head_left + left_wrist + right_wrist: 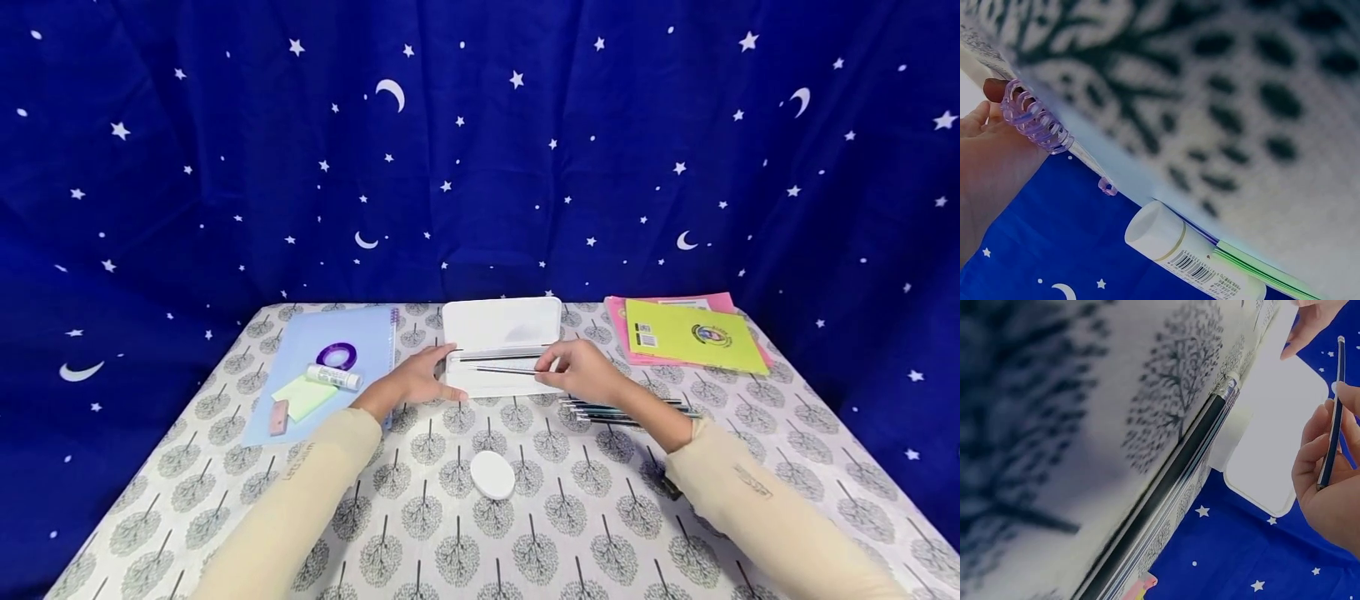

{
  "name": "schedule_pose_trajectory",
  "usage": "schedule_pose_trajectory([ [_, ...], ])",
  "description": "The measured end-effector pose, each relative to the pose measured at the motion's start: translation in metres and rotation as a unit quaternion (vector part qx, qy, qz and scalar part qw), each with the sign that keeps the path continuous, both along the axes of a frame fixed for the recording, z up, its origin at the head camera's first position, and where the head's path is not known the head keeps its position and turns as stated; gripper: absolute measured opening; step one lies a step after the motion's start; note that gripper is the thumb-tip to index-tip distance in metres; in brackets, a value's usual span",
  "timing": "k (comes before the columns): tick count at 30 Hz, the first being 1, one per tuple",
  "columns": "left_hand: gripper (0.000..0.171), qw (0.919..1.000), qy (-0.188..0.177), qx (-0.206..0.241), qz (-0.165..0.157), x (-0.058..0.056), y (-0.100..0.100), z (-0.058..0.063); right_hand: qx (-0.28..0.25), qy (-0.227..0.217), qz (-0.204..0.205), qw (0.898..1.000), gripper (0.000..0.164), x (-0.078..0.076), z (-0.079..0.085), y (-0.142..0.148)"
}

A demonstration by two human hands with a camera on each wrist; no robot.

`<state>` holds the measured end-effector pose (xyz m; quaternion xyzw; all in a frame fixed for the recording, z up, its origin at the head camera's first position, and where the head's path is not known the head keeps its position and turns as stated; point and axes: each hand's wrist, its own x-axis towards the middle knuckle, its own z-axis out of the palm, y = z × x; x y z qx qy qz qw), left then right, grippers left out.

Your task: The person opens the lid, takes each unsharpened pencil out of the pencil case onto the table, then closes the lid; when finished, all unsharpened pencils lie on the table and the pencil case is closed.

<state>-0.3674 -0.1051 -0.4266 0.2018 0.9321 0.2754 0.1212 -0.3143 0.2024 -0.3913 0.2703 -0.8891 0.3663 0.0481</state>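
Observation:
A white pencil case (501, 323) lies on the table with its lid raised at the back. One dark pencil (487, 358) rests inside it. My left hand (420, 377) grips the case's left end, thumb at the front edge and fingers toward the back corner. Between thumb and fingertips my right hand (588, 371) pinches another dark pencil (1333, 434), held nearly level above the case. Several dark pencils (607, 410) lie in a bunch under my right forearm, which partly hides them; their silver-banded ends (1227, 387) show in the right wrist view.
A blue spiral notebook (300, 333) at left carries purple tape (336, 356), a glue stick (333, 377), green sticky notes (303, 398) and a pink eraser (278, 417). A white oval piece (492, 475) lies in front. Yellow-green (667, 329) and pink booklets (621, 333) lie at right.

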Motion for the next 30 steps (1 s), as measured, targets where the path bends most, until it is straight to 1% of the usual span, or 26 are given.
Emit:
schedule_pose_trajectory([
  [6, 0.108, 1.0, -0.002, 0.001, -0.002, 0.001, 0.0, 0.002, -0.004, -0.01, 0.004, 1.0, 0.007, 0.014, -0.001, 0.014],
  [11, 0.108, 1.0, -0.006, 0.001, -0.002, -0.001, 0.0, 0.005, -0.009, 0.008, 0.006, 1.0, 0.011, 0.022, -0.004, 0.025],
  [14, 0.108, 1.0, -0.006, 0.004, -0.004, -0.001, 0.0, 0.006, -0.015, 0.015, 0.016, 1.0, 0.013, 0.026, -0.006, 0.032],
  [18, 0.108, 1.0, -0.007, 0.003, -0.003, 0.0, 0.0, 0.004, -0.017, 0.016, 0.03, 0.999, 0.013, 0.031, -0.006, 0.04],
  [25, 0.109, 0.9999, -0.005, 0.009, -0.003, 0.003, 0.0, 0.002, 0.006, -0.01, 0.03, 0.999, 0.009, 0.043, -0.001, 0.054],
  [30, 0.109, 1.0, -0.004, 0.005, -0.002, 0.003, 0.0, 0.003, 0.014, -0.015, 0.04, 0.999, 0.007, 0.051, 0.001, 0.067],
])
